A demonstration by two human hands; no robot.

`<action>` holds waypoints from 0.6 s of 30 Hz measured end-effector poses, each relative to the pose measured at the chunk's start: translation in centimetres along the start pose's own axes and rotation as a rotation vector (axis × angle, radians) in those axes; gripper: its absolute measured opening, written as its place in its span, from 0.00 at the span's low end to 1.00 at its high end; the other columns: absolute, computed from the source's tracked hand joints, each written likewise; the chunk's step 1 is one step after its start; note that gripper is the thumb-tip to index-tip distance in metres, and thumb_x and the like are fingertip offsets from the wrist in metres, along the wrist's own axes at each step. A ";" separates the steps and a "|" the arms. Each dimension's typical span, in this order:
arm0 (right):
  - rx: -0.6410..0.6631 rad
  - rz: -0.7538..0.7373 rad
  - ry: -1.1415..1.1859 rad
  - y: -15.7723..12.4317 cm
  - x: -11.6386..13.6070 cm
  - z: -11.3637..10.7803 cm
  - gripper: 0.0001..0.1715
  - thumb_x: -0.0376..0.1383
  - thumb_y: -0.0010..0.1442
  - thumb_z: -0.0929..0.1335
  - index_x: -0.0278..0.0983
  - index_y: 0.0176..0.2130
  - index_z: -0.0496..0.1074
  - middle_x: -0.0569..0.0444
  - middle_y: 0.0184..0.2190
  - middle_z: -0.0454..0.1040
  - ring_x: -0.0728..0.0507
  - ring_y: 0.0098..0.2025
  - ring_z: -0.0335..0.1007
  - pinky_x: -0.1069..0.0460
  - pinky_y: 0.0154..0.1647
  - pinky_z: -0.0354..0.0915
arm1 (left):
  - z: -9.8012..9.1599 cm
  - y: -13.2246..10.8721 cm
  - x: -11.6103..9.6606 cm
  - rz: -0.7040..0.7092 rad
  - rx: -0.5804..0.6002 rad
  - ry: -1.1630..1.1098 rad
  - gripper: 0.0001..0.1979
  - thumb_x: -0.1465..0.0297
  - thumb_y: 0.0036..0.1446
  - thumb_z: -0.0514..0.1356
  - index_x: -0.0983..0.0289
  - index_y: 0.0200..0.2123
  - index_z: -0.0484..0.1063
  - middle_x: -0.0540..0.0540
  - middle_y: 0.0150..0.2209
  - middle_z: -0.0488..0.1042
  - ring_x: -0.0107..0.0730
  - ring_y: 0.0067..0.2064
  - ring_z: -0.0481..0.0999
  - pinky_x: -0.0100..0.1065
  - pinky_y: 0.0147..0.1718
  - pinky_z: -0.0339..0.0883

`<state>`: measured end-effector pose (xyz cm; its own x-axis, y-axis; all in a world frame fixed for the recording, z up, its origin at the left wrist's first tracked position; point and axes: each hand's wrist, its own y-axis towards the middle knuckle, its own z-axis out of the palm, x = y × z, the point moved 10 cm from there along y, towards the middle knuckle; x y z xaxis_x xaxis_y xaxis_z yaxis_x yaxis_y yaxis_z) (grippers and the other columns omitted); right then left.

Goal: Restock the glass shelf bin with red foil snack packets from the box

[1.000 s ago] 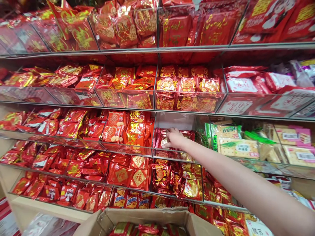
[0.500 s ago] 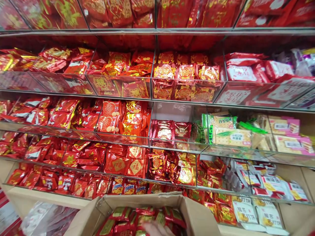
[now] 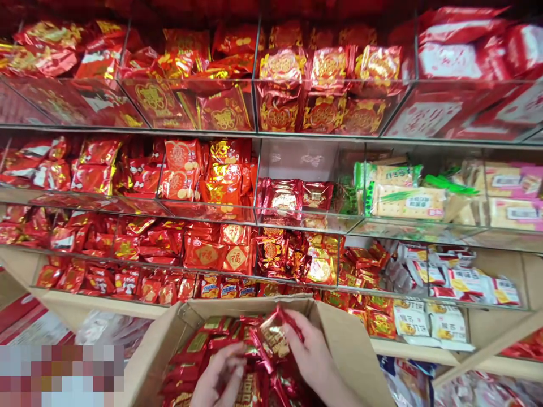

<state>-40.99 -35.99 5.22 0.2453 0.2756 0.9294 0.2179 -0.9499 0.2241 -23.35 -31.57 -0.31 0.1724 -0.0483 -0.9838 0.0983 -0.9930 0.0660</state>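
Observation:
An open cardboard box (image 3: 345, 333) full of red and gold wrapped snack packets (image 3: 214, 325) stands right in front of me. My right hand (image 3: 311, 356) reaches in from the right, its fingers closed on a shiny red snack packet (image 3: 275, 333) with a gold middle, lifted a little above the others. Over the packets to its left is my left hand (image 3: 223, 370), loosely curled, thumb and forefinger apart. I see nothing held in it. Its lower part is cut off by the frame's bottom edge.
Tiered shelves with clear dividers rise behind the box, filled mostly with red packets (image 3: 278, 257). Green-wrapped crackers (image 3: 409, 200) and white packets (image 3: 411, 322) lie on the right. Bagged goods (image 3: 112, 330) sit low on the left. A wooden shelf edge (image 3: 106, 304) runs beside the box.
My view has tipped down, so the shelves sit higher and more of the box shows. Both hands are now plainly over it. The right one has taken hold of a red packet.

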 end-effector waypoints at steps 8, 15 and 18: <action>0.079 0.288 0.823 -1.2 -1.4 3.8 0.15 0.39 0.53 0.65 0.36 0.41 0.66 0.52 0.36 0.73 0.44 0.37 0.69 0.50 0.38 0.64 | 3.3 0.6 -2.2 -0.174 0.028 -0.447 0.26 0.65 0.48 0.58 0.62 0.51 0.54 0.57 0.44 0.73 0.35 0.46 0.71 0.36 0.46 0.65; 0.075 0.201 0.836 -1.1 -2.2 4.1 0.21 0.39 0.43 0.71 0.38 0.38 0.65 0.55 0.33 0.75 0.45 0.34 0.70 0.50 0.37 0.64 | 3.0 1.3 -0.2 -0.194 -0.051 -0.667 0.20 0.65 0.40 0.64 0.60 0.38 0.61 0.50 0.32 0.78 0.34 0.35 0.76 0.33 0.34 0.69; 0.139 0.189 0.752 -0.9 -2.6 4.9 0.21 0.42 0.37 0.73 0.36 0.32 0.67 0.56 0.27 0.75 0.46 0.27 0.69 0.52 0.30 0.62 | 2.5 1.0 -0.3 -0.209 -0.100 -0.634 0.22 0.63 0.33 0.67 0.60 0.33 0.63 0.48 0.26 0.78 0.33 0.28 0.76 0.32 0.28 0.69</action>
